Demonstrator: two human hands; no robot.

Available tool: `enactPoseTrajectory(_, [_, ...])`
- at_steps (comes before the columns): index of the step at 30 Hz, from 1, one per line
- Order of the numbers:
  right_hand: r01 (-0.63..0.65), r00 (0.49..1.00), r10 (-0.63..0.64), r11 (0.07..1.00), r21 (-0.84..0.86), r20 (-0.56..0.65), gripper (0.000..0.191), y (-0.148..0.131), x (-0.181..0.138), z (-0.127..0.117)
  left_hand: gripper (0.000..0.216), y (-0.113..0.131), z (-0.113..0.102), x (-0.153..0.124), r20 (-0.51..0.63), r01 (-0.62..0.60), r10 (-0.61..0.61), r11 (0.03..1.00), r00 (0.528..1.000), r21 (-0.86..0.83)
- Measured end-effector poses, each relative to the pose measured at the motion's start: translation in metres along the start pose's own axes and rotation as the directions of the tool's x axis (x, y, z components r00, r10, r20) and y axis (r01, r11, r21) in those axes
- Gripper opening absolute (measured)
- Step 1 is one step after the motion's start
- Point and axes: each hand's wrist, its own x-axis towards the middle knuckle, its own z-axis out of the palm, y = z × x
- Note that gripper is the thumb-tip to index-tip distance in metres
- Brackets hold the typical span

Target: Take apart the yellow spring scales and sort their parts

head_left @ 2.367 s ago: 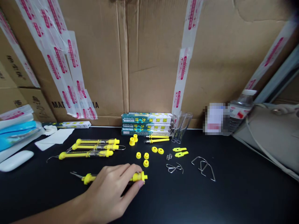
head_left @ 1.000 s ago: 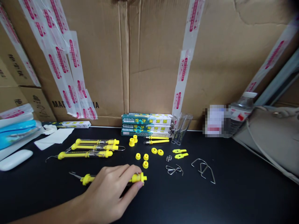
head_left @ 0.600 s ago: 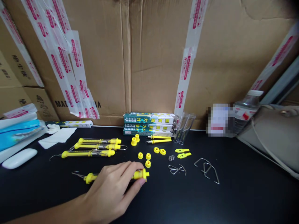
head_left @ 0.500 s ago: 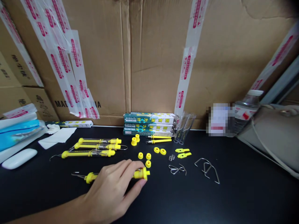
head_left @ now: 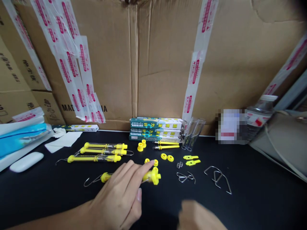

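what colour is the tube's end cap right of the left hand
The end cap is yellow, clearest in the head view.

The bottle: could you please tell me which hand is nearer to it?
The right hand, left of the bottle and nearer the camera; the left hand is farther left, over a yellow scale.

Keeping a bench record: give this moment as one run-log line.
Left hand: over yellow spring scale, grip unclear; Right hand: blurred, bottom edge; Beyond: three similar scales; Back: stacked boxes
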Motion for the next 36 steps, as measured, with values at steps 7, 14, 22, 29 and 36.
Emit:
enactPoseTrajectory(7, [-0.296,0.952,0.307,0.913,0.28,0.004,0.011,-0.011,0.021,-0.009,0.068,0.0,0.005,-0.001,0.052,0.002,-0.008,0.994,0.999,0.107])
enactPoseTrajectory(14, [-0.253,0.957,0.273,0.952,0.17,-0.101,0.015,0.0,0.018,0.0,0.053,0.002,0.005,0.005,0.019,-0.016,0.013,0.985,1.0,0.169])
enactPoseTrajectory(22, [-0.102,0.99,0.095,0.993,-0.063,-0.108,0.015,0.008,0.016,0.001,0.043,0.001,0.004,0.009,-0.035,-0.006,0.008,0.997,0.999,0.075])
enactPoseTrajectory(29, [-0.151,0.984,0.172,0.949,0.276,-0.054,0.022,0.007,0.015,0.001,0.027,0.004,0.003,0.011,-0.065,0.031,-0.027,0.997,0.998,0.067])
enactPoseTrajectory(36, [-0.287,0.958,0.276,0.931,0.227,0.08,0.03,0.002,0.017,0.0,0.031,0.004,0.004,0.013,-0.036,0.05,-0.048,0.997,0.998,0.06])
